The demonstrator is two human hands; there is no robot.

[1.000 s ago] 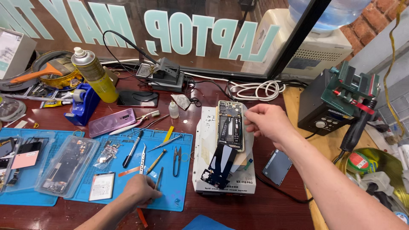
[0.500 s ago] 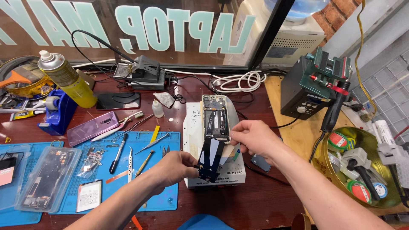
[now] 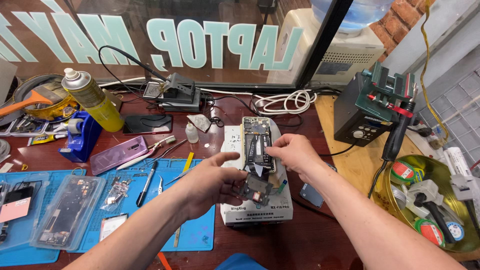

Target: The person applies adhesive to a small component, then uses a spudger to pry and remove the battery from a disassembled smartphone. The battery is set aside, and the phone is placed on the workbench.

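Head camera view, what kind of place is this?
Most likely a phone repair bench: an opened phone lies on a white heating pad under both hands, beside a soldering station and a blue work mat.

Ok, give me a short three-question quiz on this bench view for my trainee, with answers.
1. True or false: the opened phone lies on the white box-shaped machine.
2. Which hand holds the small dark part at the phone's lower end? A) left hand B) right hand C) neither
3. What colour is the closed phone lying left of the white machine, beside the blue mat?

Key
1. True.
2. A: the left hand's fingers pinch it, while the right hand rests at the phone's right edge.
3. Purple.
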